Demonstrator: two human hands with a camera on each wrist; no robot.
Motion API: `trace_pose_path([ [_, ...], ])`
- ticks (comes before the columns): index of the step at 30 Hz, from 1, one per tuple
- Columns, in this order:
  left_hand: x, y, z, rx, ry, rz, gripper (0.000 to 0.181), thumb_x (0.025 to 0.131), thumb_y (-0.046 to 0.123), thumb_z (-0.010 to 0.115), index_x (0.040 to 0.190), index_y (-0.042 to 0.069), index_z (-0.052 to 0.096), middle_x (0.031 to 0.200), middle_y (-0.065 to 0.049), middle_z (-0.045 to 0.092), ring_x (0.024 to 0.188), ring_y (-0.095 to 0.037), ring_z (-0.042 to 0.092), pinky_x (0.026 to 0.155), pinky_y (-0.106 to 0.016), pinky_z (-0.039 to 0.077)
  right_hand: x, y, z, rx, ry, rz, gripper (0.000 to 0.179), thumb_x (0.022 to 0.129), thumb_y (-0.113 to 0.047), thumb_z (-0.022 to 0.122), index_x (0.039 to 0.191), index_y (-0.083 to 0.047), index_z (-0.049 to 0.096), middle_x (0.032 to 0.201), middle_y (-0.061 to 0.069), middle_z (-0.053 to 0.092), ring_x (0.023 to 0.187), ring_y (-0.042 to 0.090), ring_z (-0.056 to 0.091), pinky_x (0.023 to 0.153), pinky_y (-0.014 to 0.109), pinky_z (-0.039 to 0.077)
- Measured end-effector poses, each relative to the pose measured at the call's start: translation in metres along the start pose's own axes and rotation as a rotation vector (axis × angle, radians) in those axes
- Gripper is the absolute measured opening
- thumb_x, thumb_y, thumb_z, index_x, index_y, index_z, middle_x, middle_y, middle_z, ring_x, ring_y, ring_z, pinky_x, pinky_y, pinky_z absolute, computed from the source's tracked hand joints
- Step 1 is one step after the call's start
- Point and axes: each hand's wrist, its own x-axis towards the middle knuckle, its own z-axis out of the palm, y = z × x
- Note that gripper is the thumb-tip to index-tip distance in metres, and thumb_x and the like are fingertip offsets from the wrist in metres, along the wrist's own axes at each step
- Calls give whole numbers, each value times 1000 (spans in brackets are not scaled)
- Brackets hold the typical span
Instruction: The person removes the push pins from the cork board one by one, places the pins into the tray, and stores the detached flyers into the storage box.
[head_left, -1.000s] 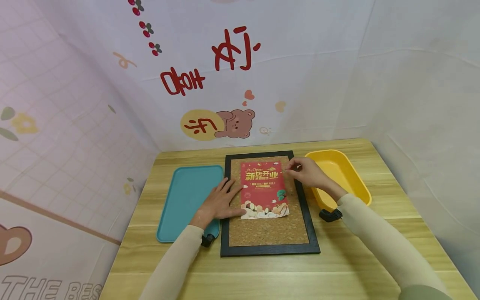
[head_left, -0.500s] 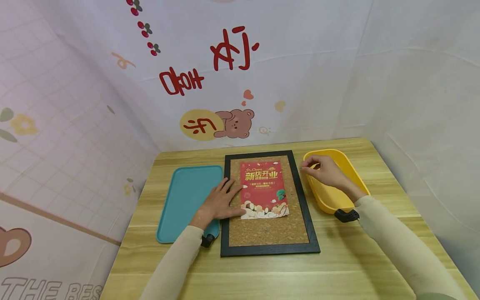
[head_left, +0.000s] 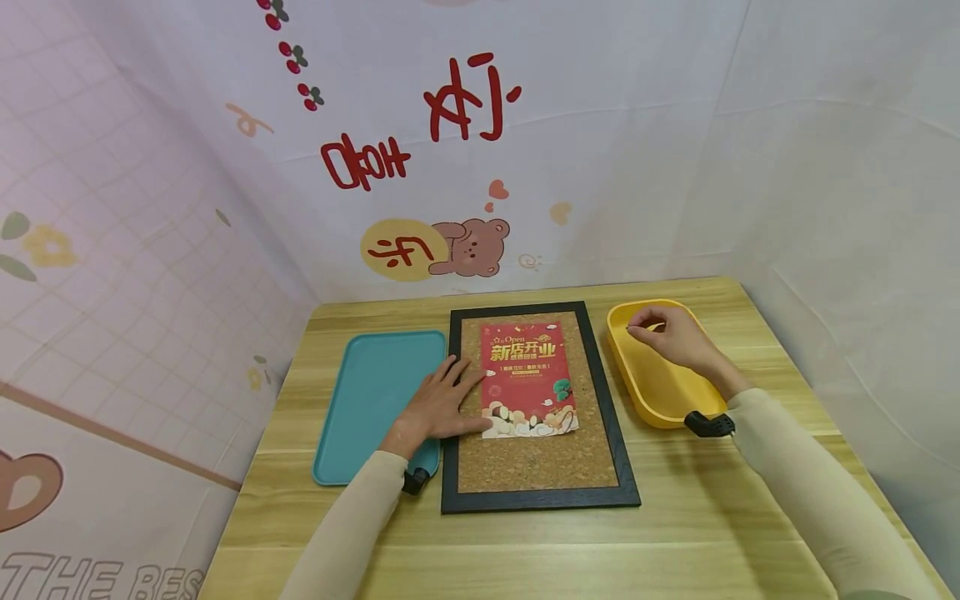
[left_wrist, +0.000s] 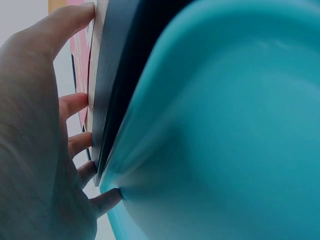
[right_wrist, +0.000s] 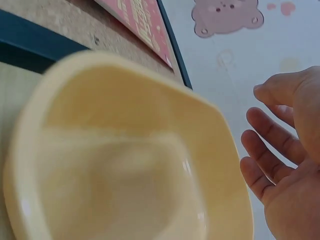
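Note:
A red poster [head_left: 525, 379] with gold lettering lies on a black-framed cork board [head_left: 536, 467]. My left hand [head_left: 438, 404] rests with fingers spread across the board's left edge, its thumb on the poster's lower left corner. In the left wrist view, the same hand [left_wrist: 45, 115] spans the frame beside the blue tray. My right hand [head_left: 678, 337] is above the yellow tray [head_left: 637, 392], thumb and index fingertip pinched together on a tiny dark thing, too small to identify. In the right wrist view, that hand [right_wrist: 290, 145] has its other fingers loosely curled.
A shallow blue tray [head_left: 378, 400] stands left of the board, partly under my left hand and wrist. The wooden table [head_left: 547, 558] extends in front of the board. Printed cloth walls [head_left: 600, 183] close off the back and both sides.
My right hand has moved right, from the poster's upper right edge to above the yellow tray, its fingertips still pinched. The left hand and the poster have stayed in place.

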Motion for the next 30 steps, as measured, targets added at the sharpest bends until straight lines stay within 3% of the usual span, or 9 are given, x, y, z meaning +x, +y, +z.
trace_pose_path([
  [11, -2, 2, -2, 8, -3, 0, 98, 99, 77, 70, 179, 30, 37, 191, -13, 20, 180, -42, 9, 138, -76, 26, 6, 19, -6, -8, -10, 95, 30, 116, -32, 68, 126, -5, 76, 127, 19, 77, 116, 32, 69, 86, 18, 54],
  [17, -2, 4, -4, 3, -6, 2, 99, 99, 77, 70, 179, 30, 37, 191, -13, 20, 180, -42, 9, 138, -76, 26, 10, 28, -4, -11, -10, 112, 31, 116, -33, 68, 126, -5, 76, 127, 19, 76, 114, 28, 67, 85, 22, 54],
  [30, -2, 3, -3, 14, -1, 2, 98, 98, 78, 70, 179, 31, 37, 190, -13, 22, 179, -42, 11, 137, -77, 28, 23, 46, 3, 2, -14, 210, 29, 114, -27, 71, 124, 0, 76, 128, 24, 75, 106, 21, 63, 82, 15, 50],
])
